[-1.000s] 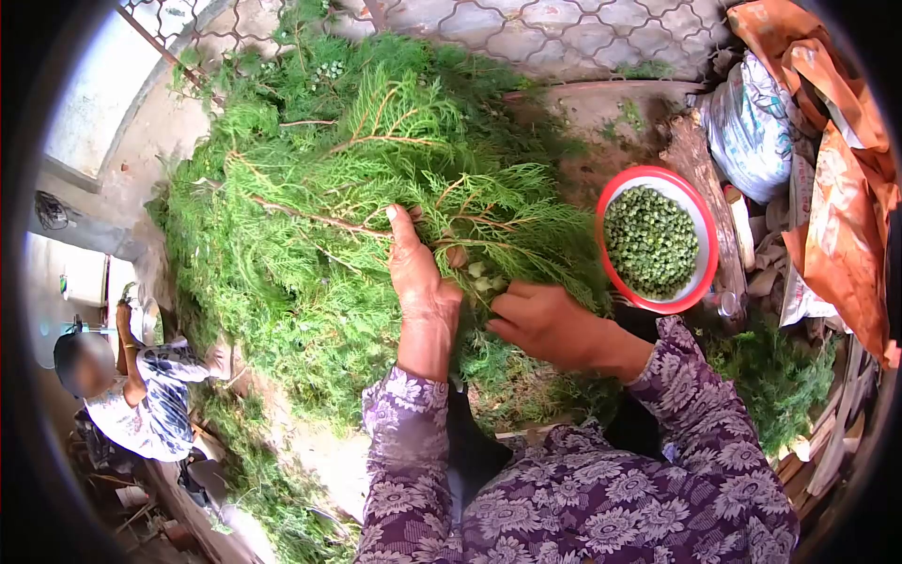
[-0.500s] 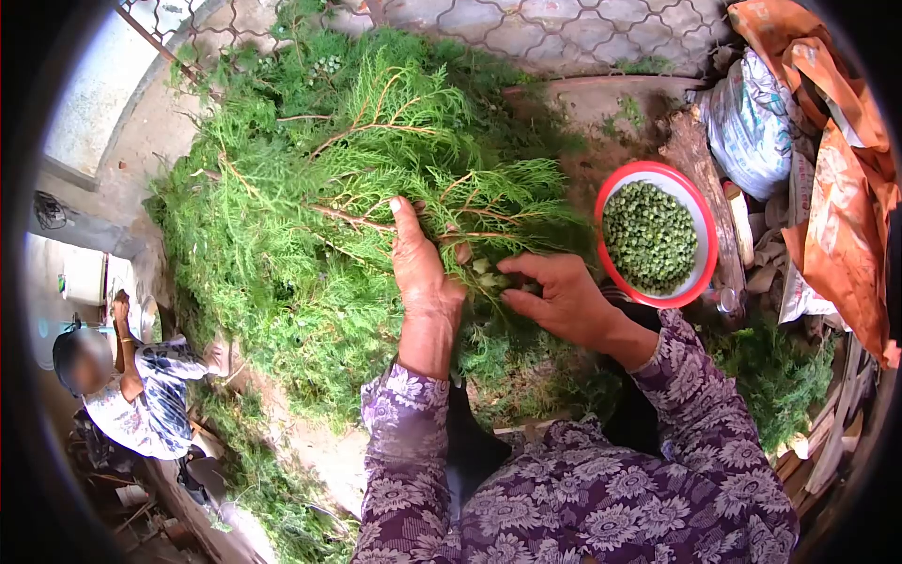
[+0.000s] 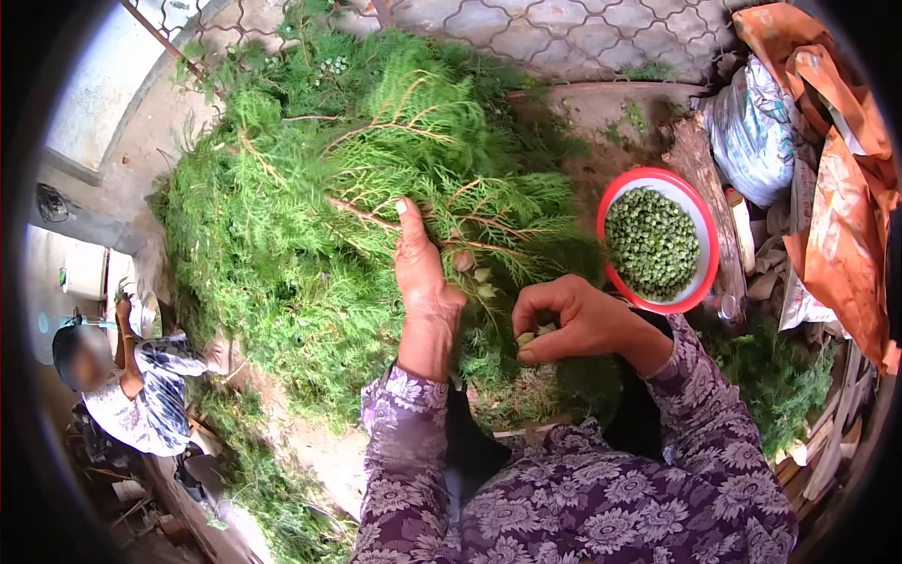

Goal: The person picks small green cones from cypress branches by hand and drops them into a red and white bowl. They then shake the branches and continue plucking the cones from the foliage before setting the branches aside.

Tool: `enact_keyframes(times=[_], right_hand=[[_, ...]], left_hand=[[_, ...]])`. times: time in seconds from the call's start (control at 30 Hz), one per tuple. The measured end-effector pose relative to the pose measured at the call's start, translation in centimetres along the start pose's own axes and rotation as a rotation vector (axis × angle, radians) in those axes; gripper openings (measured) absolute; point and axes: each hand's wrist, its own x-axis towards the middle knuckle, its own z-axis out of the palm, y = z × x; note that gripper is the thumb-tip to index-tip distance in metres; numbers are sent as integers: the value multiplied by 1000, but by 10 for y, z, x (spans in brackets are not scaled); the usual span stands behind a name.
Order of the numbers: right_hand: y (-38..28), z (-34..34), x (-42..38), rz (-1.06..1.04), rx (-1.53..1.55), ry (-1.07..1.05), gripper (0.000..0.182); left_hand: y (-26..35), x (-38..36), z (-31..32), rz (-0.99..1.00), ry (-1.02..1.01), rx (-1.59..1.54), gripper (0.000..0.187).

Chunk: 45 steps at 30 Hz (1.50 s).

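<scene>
My left hand [image 3: 423, 277] is wrapped round a leafy conifer branch [image 3: 366, 216], its thumb lying along the brown stem. A few pale green cones [image 3: 483, 282] hang from the branch just right of that hand. My right hand [image 3: 587, 324] is a little lower and to the right, apart from the branch. Small green cones [image 3: 536, 334] are pinched between its thumb and fingers. A red-rimmed white basin [image 3: 711, 268] stands to the right, and many round green cones [image 3: 653, 244] lie in it.
A large heap of cut conifer greenery [image 3: 272, 310] spreads beneath and left of my hands. Wire mesh [image 3: 583, 38] runs along the far side. A log [image 3: 700, 169], a white sack [image 3: 752, 132] and orange sheeting [image 3: 832, 235] lie at right. Another person [image 3: 141, 385] sits at far left.
My right hand has pulled away from the branch, down and to the right, with cones in its fingers. My left hand keeps its hold, and the branch has shifted slightly.
</scene>
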Motion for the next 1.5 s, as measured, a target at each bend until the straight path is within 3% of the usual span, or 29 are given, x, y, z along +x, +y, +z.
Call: enact_keyframes(times=[0.03,0.1,0.13,0.27,0.33,0.43,0.53,0.83,1.03,1.27,1.33,1.5], right_hand=[[-4,-3,0,-1,2,-1,15],[-11,-8,0,387,500,60,17],[-9,-8,0,413,543,84,19],[-17,-3,3,407,520,162,19],[-1,1,5,382,323,324,25],[8,8,8,295,223,398,33],[21,11,10,177,120,434,39],[17,21,13,149,-30,491,35],[-4,6,15,476,289,393,34],[13,7,9,359,67,426,37],[19,9,10,158,-217,472,39],[5,12,14,415,56,408,41]], left_hand=[[0,0,-1,1,2,1,48],[0,-2,0,6,-7,-6,48],[-1,-2,-5,-24,-87,-6,47],[-4,-2,-3,-24,-92,-4,44],[-8,-4,0,9,-90,3,43],[-13,-4,4,-3,-66,-31,41],[-16,-2,1,-12,-64,-15,40],[-28,0,0,71,-88,-71,34],[-28,-2,-1,50,-58,-69,34],[-37,1,-2,147,-41,42,36],[-35,-5,4,174,1,25,36],[-35,-8,5,201,-39,19,35]])
